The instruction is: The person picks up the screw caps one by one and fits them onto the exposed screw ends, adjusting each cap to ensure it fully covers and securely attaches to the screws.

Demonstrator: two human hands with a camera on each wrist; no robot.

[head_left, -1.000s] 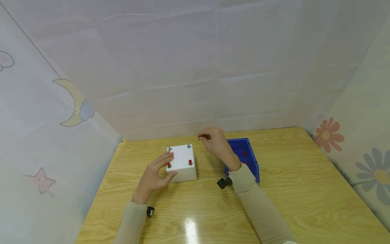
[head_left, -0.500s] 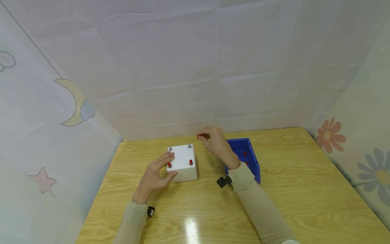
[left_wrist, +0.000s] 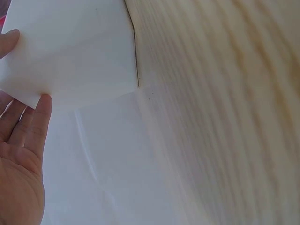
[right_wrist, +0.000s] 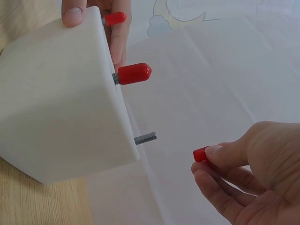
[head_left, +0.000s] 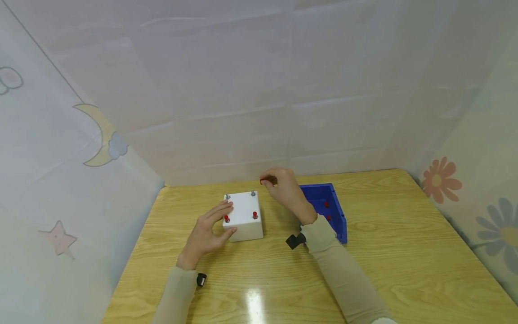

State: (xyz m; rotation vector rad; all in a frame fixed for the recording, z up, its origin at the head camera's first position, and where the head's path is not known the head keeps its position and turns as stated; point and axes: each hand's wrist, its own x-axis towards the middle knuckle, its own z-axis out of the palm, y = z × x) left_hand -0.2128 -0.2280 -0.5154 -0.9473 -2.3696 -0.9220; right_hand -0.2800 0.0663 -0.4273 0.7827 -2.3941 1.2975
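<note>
A white box (head_left: 245, 209) stands on the table with threaded studs rising from its top. Red caps cover the two near studs; the far-right stud (right_wrist: 146, 138) and the far-left stud (head_left: 227, 196) show bare metal. My left hand (head_left: 208, 231) holds the box at its near-left corner, thumb on the front face and fingers over the left side and top. In the right wrist view, my right hand (right_wrist: 248, 171) pinches a small red cap (right_wrist: 200, 154) between thumb and fingers. A gap separates this cap from the bare far-right stud.
A blue bin (head_left: 336, 204) with red caps (head_left: 326, 204) inside sits right of the box, partly hidden by the right wrist. The wooden table (head_left: 384, 261) meets a pale fabric backdrop (head_left: 226, 135) just behind the box.
My right hand, with the red cap, has edged slightly left toward the box's far-right stud. The left hand keeps its hold on the box; the whole head view has shifted slightly.
</note>
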